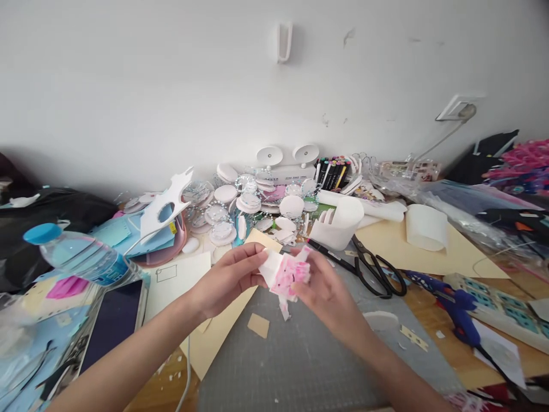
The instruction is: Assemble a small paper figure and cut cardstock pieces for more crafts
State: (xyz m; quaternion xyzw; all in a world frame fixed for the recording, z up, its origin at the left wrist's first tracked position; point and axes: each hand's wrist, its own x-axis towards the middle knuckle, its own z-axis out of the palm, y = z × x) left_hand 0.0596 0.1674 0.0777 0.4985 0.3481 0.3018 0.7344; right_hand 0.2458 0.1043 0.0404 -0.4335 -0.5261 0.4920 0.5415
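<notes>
A small pink-and-white paper figure (288, 273) with a drawn face hangs in the air between my two hands. My left hand (240, 269) pinches its plain white end. On the other side, my right hand (319, 280) grips the pink part, thumb in front and fingers behind. Below lies a grey cutting mat (266, 372) with a small tan paper scrap (258, 325) on it. Black-handled scissors (377, 272) and a black marker (330, 254) rest just beyond my right hand.
A water bottle (81, 254) and a phone (114, 320) lie at left. Many white foam discs (225, 193) are heaped by the wall. At right are a blue glue gun (458, 309), a power strip (497, 312) and a white paper roll (426, 227).
</notes>
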